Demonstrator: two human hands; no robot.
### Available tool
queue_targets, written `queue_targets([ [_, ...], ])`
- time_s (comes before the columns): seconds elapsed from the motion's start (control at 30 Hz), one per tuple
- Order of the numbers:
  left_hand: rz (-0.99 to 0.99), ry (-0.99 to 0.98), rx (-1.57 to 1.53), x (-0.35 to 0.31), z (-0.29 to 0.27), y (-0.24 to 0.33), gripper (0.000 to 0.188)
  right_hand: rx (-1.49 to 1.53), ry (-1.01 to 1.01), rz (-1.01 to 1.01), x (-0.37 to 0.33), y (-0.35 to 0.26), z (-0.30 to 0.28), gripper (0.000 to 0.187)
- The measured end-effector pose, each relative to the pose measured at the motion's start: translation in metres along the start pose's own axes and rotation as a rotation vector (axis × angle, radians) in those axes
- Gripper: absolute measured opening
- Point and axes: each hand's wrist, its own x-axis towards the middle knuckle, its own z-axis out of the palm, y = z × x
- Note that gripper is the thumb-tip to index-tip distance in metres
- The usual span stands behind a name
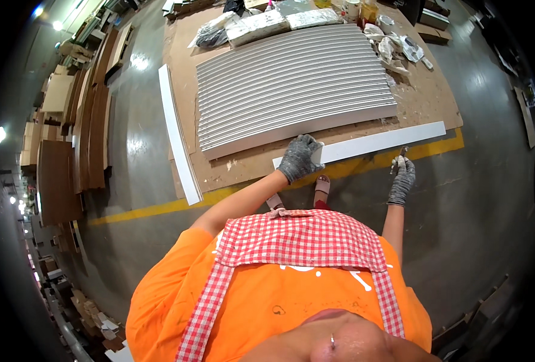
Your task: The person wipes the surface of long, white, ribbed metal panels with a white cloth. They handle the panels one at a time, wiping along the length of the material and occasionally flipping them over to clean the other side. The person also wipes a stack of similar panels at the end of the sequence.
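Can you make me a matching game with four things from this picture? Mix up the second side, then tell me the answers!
Things:
1. Left hand
2. Right hand
3. Apron
4. Floor line

Clues:
A. Yellow
B. Holding a small dark thing
C. Red and white checks
D. At the left part of a white strip

Right pairs: 1-D, 2-B, 3-C, 4-A

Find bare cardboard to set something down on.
Bare patches: brown cardboard between the long white left strip and grey ridged stack; a stained stretch right of that stack. Crowded: its far side (flat white blocks, crumpled white rags).
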Motion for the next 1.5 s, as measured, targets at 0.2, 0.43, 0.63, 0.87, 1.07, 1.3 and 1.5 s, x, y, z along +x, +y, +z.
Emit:
queue_targets([
  [0.2,0.026,0.051,0.013,-0.004,0.002,-0.004,0.059,-0.023,-0.112,-0.005,-0.015,-0.006,0.030,0.012],
  [0.43,-0.122,-0.030,0.247,-0.016,-0.009,0.005,0.075,-0.021,-0.267,0.071,-0.043,-0.018,0.055,0.014],
  [0.63,-0.204,0.198,0.214,-0.078,-0.030,-0.029,0.087,-0.107,-0.383,0.126,-0.069,-0.008,0.088,0.015],
  [0.87,-0.275,0.299,0.108,-0.107,-0.028,-0.055,0.060,-0.577,-0.710,-0.486,-0.147,0.009,0.183,0.016],
  [1.07,-0.266,0.401,0.101,-0.106,-0.021,-0.060,0.044,-1.127,-0.871,-0.737,-0.208,0.016,0.219,0.014],
  [1.3,-0.261,0.412,0.079,-0.107,-0.024,-0.060,0.063,-1.155,-0.580,-1.029,-0.136,0.022,0.159,0.013],
  [1.5,-0.214,0.435,0.057,-0.109,-0.023,-0.065,0.063,-0.925,-0.693,-0.922,-0.140,0.002,0.171,0.011],
])
